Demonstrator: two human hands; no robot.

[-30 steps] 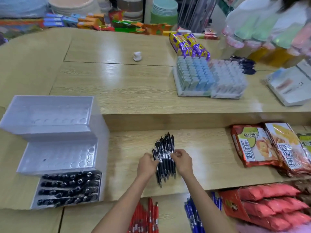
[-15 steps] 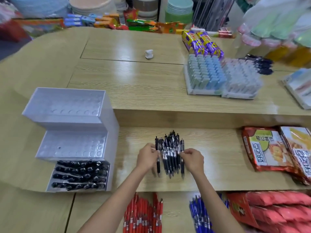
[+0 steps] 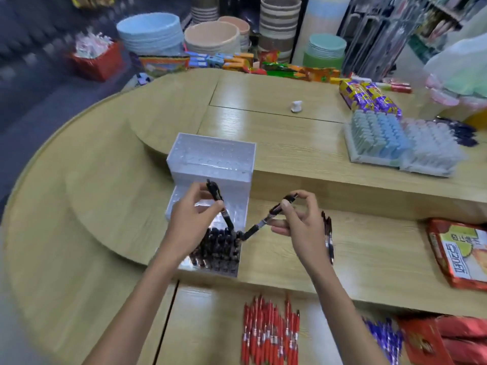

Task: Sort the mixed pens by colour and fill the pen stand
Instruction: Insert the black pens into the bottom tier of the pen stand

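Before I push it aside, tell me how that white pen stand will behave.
The pen stand looks like thin, hollow plastic, so it is probably light and apt to slide on the glossy wooden shelf. The black pens fill only its lowest tier, so weight sits low; tipping seems unlikely.

Hidden, cropped and blurred around the pen stand (image 3: pixel 210 159)
Middle tier covered by the left hand (image 3: pixel 192 222); tip of its black pen (image 3: pixel 216 196) lost among stored pens (image 3: pixel 218 250); loose black pens (image 3: pixel 330 233) on the table (image 3: pixel 374 248) mostly behind the right hand (image 3: pixel 297 227); red pens (image 3: pixel 271 335) and smeared blue pens (image 3: pixel 386 338) cut by the bottom edge; snack packet (image 3: pixel 461 254) cropped at right.
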